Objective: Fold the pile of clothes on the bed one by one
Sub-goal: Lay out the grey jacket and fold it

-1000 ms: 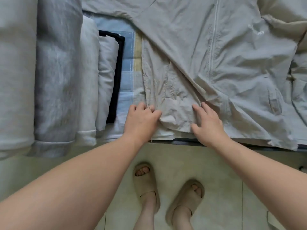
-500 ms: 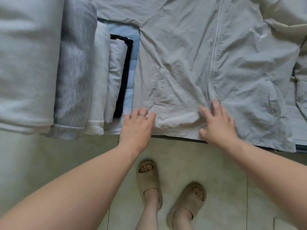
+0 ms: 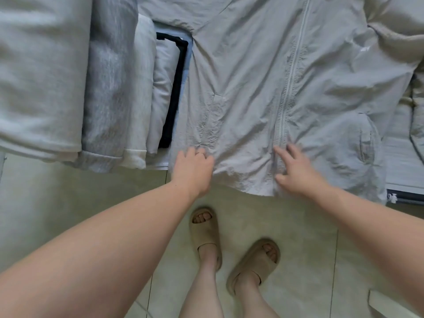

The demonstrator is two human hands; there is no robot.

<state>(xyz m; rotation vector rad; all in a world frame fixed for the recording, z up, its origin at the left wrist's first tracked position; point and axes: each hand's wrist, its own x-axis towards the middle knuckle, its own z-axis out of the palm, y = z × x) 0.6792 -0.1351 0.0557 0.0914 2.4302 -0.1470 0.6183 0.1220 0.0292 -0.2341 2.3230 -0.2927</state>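
A light grey zip-up jacket point(image 3: 263, 88) lies front-up on the bed, its zipper running away from me and its hem at the near edge. My left hand point(image 3: 193, 167) is at the hem's left corner, fingers curled into the bunched fabric. My right hand point(image 3: 296, 171) lies on the hem beside the bottom of the zipper, fingers spread and pressing the cloth flat. The pile of other clothes point(image 3: 399, 31) sits at the far right, partly under the jacket's sleeve.
Folded garments point(image 3: 68, 76) lie in a row on the left, the nearest one pale with black trim point(image 3: 172, 95). The bed edge point(image 3: 403, 196) runs along the near side. Below it are a tiled floor and my feet in beige slippers point(image 3: 206, 232).
The jacket's left front, folded over a second ago, now lies spread flat with the zipper straight. My left hand has drawn the hem corner leftward and my right hand has slid to the zipper's base.
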